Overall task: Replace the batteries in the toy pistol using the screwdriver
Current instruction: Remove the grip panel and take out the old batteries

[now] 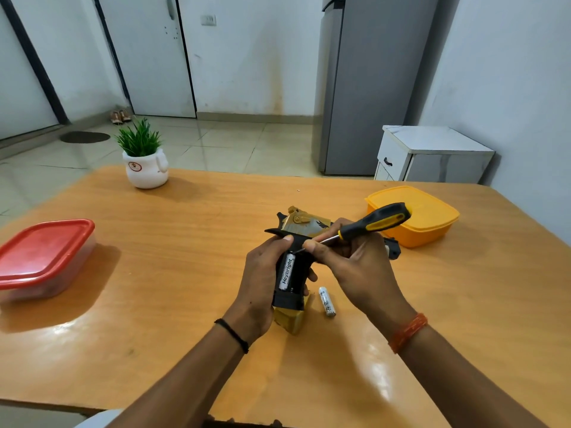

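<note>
A black and gold toy pistol is held over the middle of the wooden table, grip toward me. My left hand grips the pistol's handle, whose battery bay is open with one white battery seated in it. My right hand holds a black and yellow screwdriver, its tip touching the top end of the seated battery. A second white battery lies loose on the table just right of the handle. A gold cover piece lies below the pistol.
A red-lidded box sits at the table's left edge. A yellow lidded box stands at the right rear, just behind the screwdriver handle. A white pot with a green plant is at the far left rear.
</note>
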